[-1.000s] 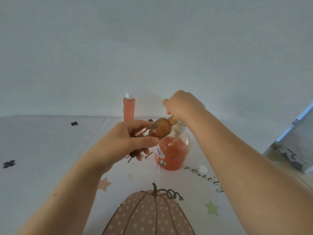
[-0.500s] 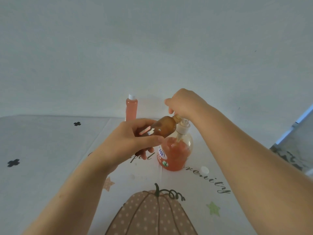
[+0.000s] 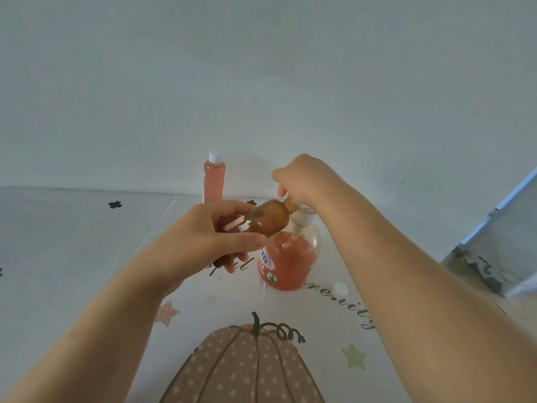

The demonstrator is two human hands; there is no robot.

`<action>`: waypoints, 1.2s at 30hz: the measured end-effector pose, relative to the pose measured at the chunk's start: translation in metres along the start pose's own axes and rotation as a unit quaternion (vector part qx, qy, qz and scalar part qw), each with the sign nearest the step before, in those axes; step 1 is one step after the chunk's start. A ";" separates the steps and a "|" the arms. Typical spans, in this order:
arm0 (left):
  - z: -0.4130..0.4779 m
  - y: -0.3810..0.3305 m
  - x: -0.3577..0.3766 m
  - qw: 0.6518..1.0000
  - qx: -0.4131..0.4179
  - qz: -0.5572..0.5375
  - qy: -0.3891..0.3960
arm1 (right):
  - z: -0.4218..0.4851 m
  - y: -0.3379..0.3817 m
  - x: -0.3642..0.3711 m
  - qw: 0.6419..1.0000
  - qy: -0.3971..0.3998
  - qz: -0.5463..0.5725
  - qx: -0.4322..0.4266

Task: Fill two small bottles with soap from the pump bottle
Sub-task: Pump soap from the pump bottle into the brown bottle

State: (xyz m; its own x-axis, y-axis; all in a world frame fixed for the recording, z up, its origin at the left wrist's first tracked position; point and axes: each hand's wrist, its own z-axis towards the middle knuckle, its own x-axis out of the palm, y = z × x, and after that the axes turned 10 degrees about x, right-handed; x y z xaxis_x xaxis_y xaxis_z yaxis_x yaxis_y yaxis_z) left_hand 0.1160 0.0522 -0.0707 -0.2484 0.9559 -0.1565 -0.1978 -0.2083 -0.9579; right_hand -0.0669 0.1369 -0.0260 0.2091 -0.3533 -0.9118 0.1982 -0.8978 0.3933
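My left hand [image 3: 203, 237] grips a small brown bottle [image 3: 268, 218], tilted with its mouth up against the pump's spout. The round pump bottle [image 3: 286, 260] of orange-pink soap stands on the table, partly hidden behind the brown bottle. My right hand [image 3: 302, 177] sits curled on top of the pump head [image 3: 302, 218], covering its top. A second small bottle [image 3: 214, 180], slim, filled with pink soap and closed with a white cap, stands upright behind my left hand.
A loose white cap [image 3: 340, 289] lies on the table right of the pump bottle. The tablecloth [image 3: 87, 257] shows a pumpkin print [image 3: 244, 365] near me. A wall rises just behind the bottles. A patterned object [image 3: 499, 257] sits at the right edge.
My right hand rose with the pump head half a second ago and sits slightly lower again. My left hand keeps the brown bottle at the spout.
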 end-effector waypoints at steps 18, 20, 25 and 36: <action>-0.004 -0.008 0.005 0.999 0.019 -0.015 -0.029 | -0.010 0.006 -0.015 0.999 -0.032 -0.009 -0.024; -0.003 -0.006 0.004 0.999 0.020 -0.012 -0.027 | -0.010 0.005 -0.013 0.999 -0.033 -0.011 -0.020; 0.000 -0.001 0.003 1.000 0.004 0.000 -0.023 | -0.011 0.001 -0.007 1.000 -0.018 -0.018 -0.004; -0.001 -0.003 0.004 1.000 0.017 0.002 -0.025 | -0.019 0.002 -0.011 1.000 -0.024 -0.018 -0.003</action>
State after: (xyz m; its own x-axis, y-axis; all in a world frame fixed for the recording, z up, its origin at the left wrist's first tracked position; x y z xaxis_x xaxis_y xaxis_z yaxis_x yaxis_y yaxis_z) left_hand 0.1162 0.0570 -0.0682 -0.2967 0.9436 -0.1467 -0.2284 -0.2193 -0.9486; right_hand -0.0509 0.1436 -0.0125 0.1563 -0.3333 -0.9298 0.2110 -0.9083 0.3611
